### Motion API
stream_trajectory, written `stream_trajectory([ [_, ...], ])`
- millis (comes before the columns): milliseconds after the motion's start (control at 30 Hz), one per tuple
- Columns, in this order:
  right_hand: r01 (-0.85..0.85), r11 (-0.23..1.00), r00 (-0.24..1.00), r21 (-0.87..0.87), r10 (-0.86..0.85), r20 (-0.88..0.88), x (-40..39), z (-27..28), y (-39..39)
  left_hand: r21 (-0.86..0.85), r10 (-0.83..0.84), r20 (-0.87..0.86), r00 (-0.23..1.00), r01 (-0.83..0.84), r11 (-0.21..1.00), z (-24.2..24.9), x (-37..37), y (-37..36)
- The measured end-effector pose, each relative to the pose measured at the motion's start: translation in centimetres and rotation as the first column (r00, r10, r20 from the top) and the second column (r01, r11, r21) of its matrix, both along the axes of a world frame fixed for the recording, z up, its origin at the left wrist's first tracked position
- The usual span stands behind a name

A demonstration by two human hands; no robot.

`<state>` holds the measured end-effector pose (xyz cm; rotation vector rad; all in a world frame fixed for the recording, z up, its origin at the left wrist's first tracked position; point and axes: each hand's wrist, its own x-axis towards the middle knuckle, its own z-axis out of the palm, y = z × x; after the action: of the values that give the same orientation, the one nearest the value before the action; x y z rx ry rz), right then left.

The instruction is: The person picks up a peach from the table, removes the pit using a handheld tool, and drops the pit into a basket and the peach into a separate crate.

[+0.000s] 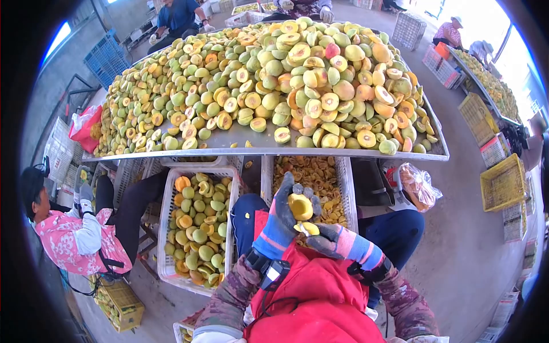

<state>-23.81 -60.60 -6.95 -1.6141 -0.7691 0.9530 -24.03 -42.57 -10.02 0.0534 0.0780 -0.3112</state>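
Both my hands, in gloves, are close together over my lap. My left hand (286,214) has its fingers wrapped round a yellow fruit half (300,207), cut face up. Just below it, my right hand (331,237) pinches a small yellow and white piece (307,228); whether this is a tool or fruit is hard to tell. Beyond my hands stands a white crate (350,194) holding small yellow fruit pieces. To the left, another white crate (166,228) holds green and yellow fruit halves. A metal table (246,150) ahead carries a large heap of cut fruit (274,86).
A person in a pink top (83,240) sits at the left. Other people sit behind the table and at a second table (486,91) at the right. Yellow crates (503,182) stand on the right, a blue crate (107,60) at the back left, a plastic bag (419,186) beside my knee.
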Motion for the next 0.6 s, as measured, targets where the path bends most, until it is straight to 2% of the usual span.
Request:
stream_trajectory([
  [33, 0.083, 0.995, 0.884, 0.059, -0.047, -0.465, 0.6, -4.0, -1.1, 0.091, 0.154, -0.053, 0.987, -0.148, 0.985, -0.2, -0.1, 0.0],
  [67, 0.179, 0.981, 0.564, 0.072, -0.042, -0.824, 1.1, -8.0, -1.9, 0.186, 0.311, -0.091, 0.946, -0.291, 0.939, -0.4, -0.2, 0.1],
  [100, 0.163, 0.963, 0.745, -0.216, -0.264, -0.612, 0.8, -6.6, -1.1, 0.251, 0.425, -0.151, 0.892, -0.382, 0.89, -1.4, -0.5, 0.6],
  [133, 0.155, 0.964, 0.746, -0.216, -0.257, -0.614, 0.5, -9.1, -1.9, 0.263, 0.463, -0.136, 0.876, -0.419, 0.869, -1.1, -1.0, 0.8],
  [167, 0.192, 0.899, 0.981, -0.394, -0.164, 0.103, 0.2, -13.5, -3.0, 0.298, 0.474, -0.099, 0.875, -0.428, 0.853, -1.5, -1.7, 1.3],
  [200, 0.349, 0.812, 0.669, -0.468, 0.134, 0.731, 0.4, -15.9, -3.3, 0.332, 0.48, -0.059, 0.875, -0.436, 0.836, -1.8, -2.2, 1.7],
  [233, 0.338, 0.816, 0.665, -0.469, 0.146, 0.732, 1.3, -15.1, -2.8, 0.329, 0.493, -0.058, 0.868, -0.45, 0.83, -1.8, -2.5, 1.5],
  [267, 0.372, 0.895, 0.677, -0.246, -0.08, 0.732, 1.5, -13.4, -2.0, 0.584, 0.576, 0.173, 0.799, -0.554, 0.594, -1.8, -3.5, 0.9],
  [300, 0.429, 0.903, 0.674, -0.011, -0.312, 0.669, 1.3, -11.4, -1.2, 0.734, 0.543, 0.411, 0.733, -0.619, 0.28, -1.5, -4.3, 0.4],
  [333, 0.429, 0.903, 0.669, -0.009, -0.311, 0.675, 1.5, -8.7, -0.1, 0.729, 0.543, 0.415, 0.73, -0.624, 0.282, -0.8, -4.3, 0.5],
  [367, 0.438, 0.898, 0.728, 0.047, -0.385, 0.568, 1.2, -5.8, 1.2, 0.781, 0.39, 0.599, 0.699, -0.617, -0.093, 0.1, -4.5, 0.7],
  [400, 0.456, 0.884, 0.776, 0.098, -0.45, 0.442, 0.7, -4.2, 2.3, 0.681, 0.174, 0.7, 0.693, -0.574, -0.454, 0.6, -4.8, 0.7],
  [433, 0.457, 0.884, 0.775, 0.098, -0.45, 0.443, 0.5, -3.7, 3.1, 0.681, 0.174, 0.7, 0.692, -0.575, -0.453, 0.9, -4.9, 0.6],
  [500, 0.449, 0.891, 0.698, 0.062, -0.393, 0.599, 0.4, -3.0, 4.5, 0.851, 0.286, 0.521, 0.805, -0.465, -0.243, 1.1, -5.2, 0.4],
  [600, 0.454, 0.891, 0.624, 0.009, -0.325, 0.711, 0.2, -3.0, 5.5, 0.776, 0.259, 0.626, 0.735, -0.559, -0.291, -0.9, -5.1, 1.0],
])
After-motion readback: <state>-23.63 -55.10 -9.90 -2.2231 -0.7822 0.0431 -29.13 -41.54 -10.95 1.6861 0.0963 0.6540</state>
